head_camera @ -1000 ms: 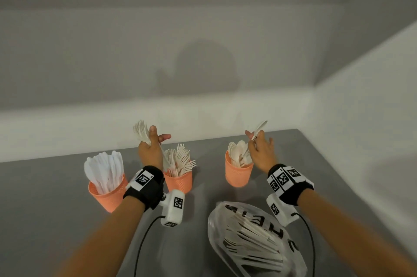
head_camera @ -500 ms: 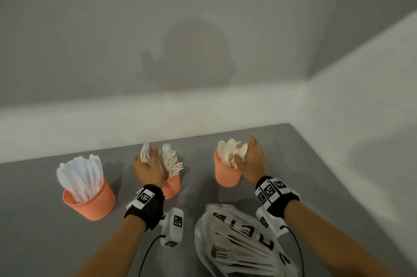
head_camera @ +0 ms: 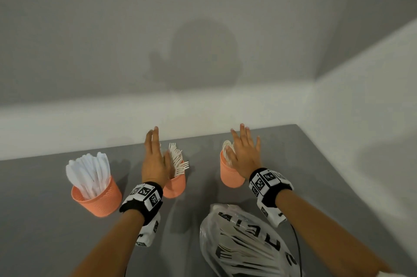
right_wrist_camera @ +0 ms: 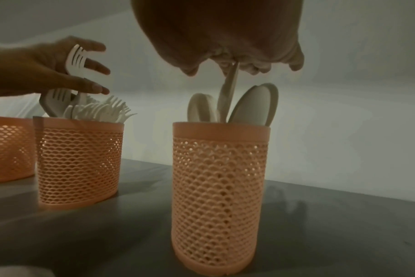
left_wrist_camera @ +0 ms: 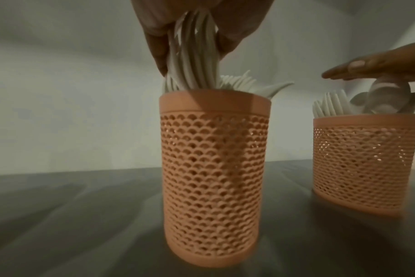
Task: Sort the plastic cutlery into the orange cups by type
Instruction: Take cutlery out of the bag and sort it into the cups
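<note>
Step in hand: release of two loads into the cups; forks into the middle cup (head_camera: 174, 186), a spoon into the right cup (head_camera: 231, 175).
Left hand (head_camera: 155, 161): over the middle cup, fingers straight and spread in the head view. The left wrist view shows thumb and fingers flanking a bundle of fork handles (left_wrist_camera: 194, 54) whose lower ends are already inside the cup; contact looks loose, not a firm pinch.
Right hand (head_camera: 244, 154): flat and spread above the right cup. The right wrist view shows one handle (right_wrist_camera: 229, 90) upright among the spoons (right_wrist_camera: 256, 105), its top at the fingers; whether they touch it I cannot tell.
Left cup (head_camera: 97, 197): full of knives (head_camera: 89, 172), well apart from both hands.
Bag (head_camera: 243, 240): clear plastic, on the table (head_camera: 338, 186) near the person, with unsorted cutlery visible inside.
Progress: judged well along, not complete, since the bag holds more.
Next move: judged to be lifting both hands clear without snagging tines or tipping the light cups, then reaching back to the bag for a further handful.
</note>
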### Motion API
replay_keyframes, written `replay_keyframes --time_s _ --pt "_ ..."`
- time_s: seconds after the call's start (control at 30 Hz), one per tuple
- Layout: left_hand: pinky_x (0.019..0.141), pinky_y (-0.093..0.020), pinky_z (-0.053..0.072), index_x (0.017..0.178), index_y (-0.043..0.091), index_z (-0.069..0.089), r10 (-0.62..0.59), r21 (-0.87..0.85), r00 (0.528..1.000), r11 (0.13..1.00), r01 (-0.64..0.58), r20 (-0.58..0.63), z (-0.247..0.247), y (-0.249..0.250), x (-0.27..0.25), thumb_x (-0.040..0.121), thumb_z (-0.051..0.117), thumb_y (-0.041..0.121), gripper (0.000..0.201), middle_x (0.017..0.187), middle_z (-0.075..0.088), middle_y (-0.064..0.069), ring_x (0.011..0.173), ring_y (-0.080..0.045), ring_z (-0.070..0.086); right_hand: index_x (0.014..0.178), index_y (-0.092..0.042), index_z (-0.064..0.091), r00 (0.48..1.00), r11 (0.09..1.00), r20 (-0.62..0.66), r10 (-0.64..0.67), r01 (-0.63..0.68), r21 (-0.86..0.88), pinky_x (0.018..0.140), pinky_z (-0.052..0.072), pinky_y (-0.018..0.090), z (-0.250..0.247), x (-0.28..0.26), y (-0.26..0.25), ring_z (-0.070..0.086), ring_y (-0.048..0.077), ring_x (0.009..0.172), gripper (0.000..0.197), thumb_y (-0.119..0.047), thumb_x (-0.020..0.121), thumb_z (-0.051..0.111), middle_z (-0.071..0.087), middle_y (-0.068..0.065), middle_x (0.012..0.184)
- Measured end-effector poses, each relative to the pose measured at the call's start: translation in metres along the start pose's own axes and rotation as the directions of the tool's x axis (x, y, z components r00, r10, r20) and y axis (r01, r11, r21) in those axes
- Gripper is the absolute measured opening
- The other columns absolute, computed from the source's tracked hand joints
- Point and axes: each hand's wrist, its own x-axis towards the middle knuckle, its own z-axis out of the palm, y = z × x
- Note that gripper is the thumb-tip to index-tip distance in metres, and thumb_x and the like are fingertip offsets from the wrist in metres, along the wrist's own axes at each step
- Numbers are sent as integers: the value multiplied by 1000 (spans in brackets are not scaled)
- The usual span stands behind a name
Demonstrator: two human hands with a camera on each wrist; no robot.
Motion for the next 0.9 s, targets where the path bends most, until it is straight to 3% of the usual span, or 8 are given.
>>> replay_keyframes --time_s 0.13,0.27,0.33,0.47,0.53,0.63,0.77,0.9 --pt "65 -35 48 148 16 16 51 129 996 990 -61 80 -1 -3 7 92 47 4 66 158 9 -3 105 -36 60 150 -24 8 999 992 46 -23 28 -120 114 -8 52 -1 7 -3 -7 24 147 88 -62 73 -10 -6 8 159" --pt "92 -37 46 147 13 24 38 196 987 978 -68 154 0 -11 7 99 35 20 50 157 19 -3 127 -29 47 150 -27 10 996 988 85 -7 20 -155 114 -6 54 0 14 -5 -5 25 147 93 -66 68 -13 -3 9 159" --pt "104 -39 38 138 5 41 62 198 973 974 -107 222 1 -13 2 96 26 34 53 149 35 -13 133 -31 41 149 -30 12 994 987 109 10 7 -159 113 -7 56 1 16 -6 -3 27 147 93 -67 68 -12 0 8 159" --pt "106 -48 35 107 -4 64 152 219 954 952 -212 260 12 -22 -4 88 23 38 62 125 57 -26 120 -43 51 148 -31 20 988 989 151 39 -16 -150 113 -3 58 2 15 -8 5 29 146 60 -55 93 14 7 5 159" --pt "111 -47 27 122 0 57 128 257 948 944 -206 290 12 -18 -3 86 17 48 72 137 48 -23 131 -40 41 147 -31 24 988 992 150 33 -14 -122 114 2 57 2 14 -9 13 29 145 52 -44 97 23 13 6 158" --pt "117 -45 15 147 13 24 -17 359 949 928 -103 315 11 -9 -1 76 9 64 88 155 18 -18 143 -37 15 144 -33 31 989 996 143 21 -7 -92 114 9 52 2 14 -9 25 32 140 63 -46 85 13 25 8 155" --pt "116 -49 16 150 27 6 -81 483 910 864 -139 406 20 1 1 81 35 71 87 156 14 -15 143 -39 10 136 -33 45 995 994 92 -33 42 -101 110 18 43 2 12 -10 40 27 127 63 -48 85 11 49 7 140" --pt "116 -54 7 150 26 3 -197 543 894 838 -60 403 20 7 9 76 35 78 95 158 1 -14 145 -35 0 143 -33 33 975 991 219 45 -16 -133 115 6 51 -3 18 -9 17 30 143 51 -52 96 27 18 13 156"
